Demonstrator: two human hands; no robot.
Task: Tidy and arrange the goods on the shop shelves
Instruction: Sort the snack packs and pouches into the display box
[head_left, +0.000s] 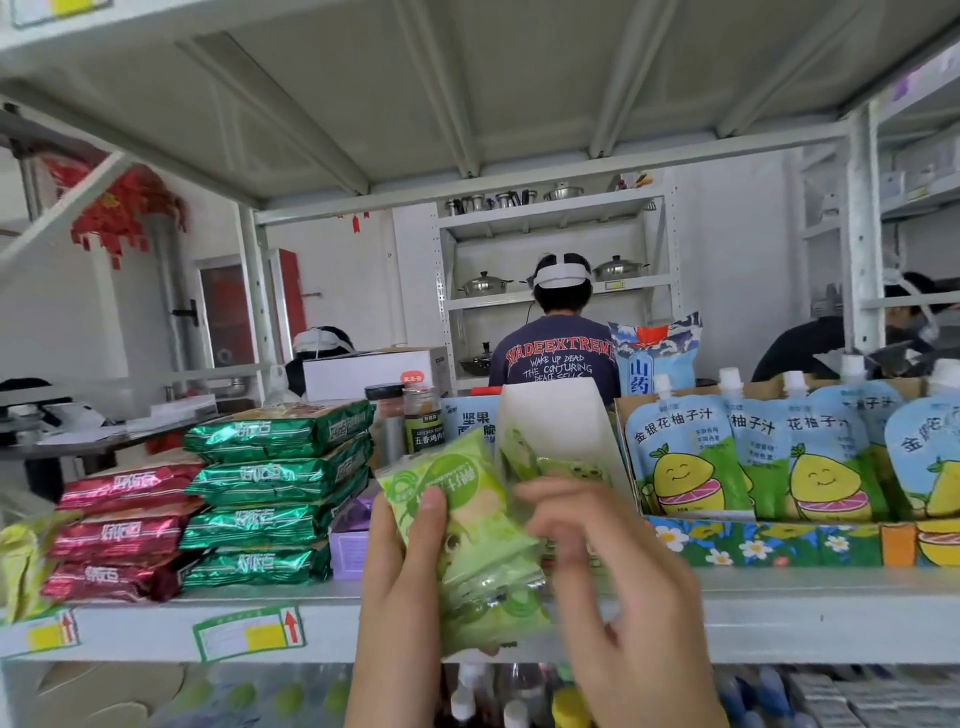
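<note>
While the left hand (400, 597) holds a small stack of light green packets (467, 530) upright before the shelf edge, its thumb lies pressed on the front of the top packet; its other fingers are hidden behind the stack. The right hand (618, 587) is blurred at the packets' right edge, its fingers (550, 499) loosely curved; whether they pinch a packet cannot be told. Just behind stands a white cardboard box (566, 415), open at the front, with more green wrappers showing inside. The packets are held over the front of the grey metal shelf (805, 613). On it, to the left, lie stacks of green foil packs (275, 488) and red foil packs (119, 535). To the right, juice pouches (691, 457) stand in a flowered cardboard tray (769, 540). Beyond the shelf a person in a dark printed T-shirt (556, 358) faces away towards shelving with metal pots (483, 283).
</note>
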